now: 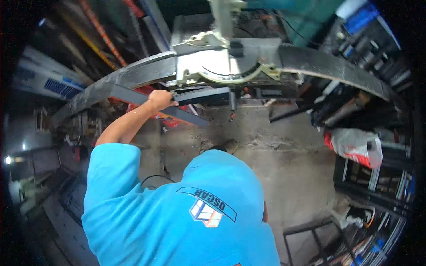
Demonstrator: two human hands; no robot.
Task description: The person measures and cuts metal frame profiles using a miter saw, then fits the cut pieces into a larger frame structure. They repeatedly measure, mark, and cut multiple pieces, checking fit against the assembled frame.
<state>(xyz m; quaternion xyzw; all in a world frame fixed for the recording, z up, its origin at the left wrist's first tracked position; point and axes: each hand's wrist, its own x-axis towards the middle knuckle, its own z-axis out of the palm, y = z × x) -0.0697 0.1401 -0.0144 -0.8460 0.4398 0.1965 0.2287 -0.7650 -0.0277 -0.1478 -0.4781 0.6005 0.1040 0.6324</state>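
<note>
My left hand reaches forward, its fingers closed around dark grey profile bars below the bench. One long bar slants from the upper left down to the right beneath the hand. A second, shorter bar points right from the fingers, its end near the saw's front edge. Whether both bars are gripped or one only rests against the hand, I cannot tell. Above them stands a miter saw with a pale round base. My right hand is out of sight; only a sliver of skin shows beside my blue shirt.
A long dark bench runs to both sides of the saw. Long profiles lean at the back left. A white and red plastic bag lies at right, above dark frames. Debris is scattered on the concrete floor.
</note>
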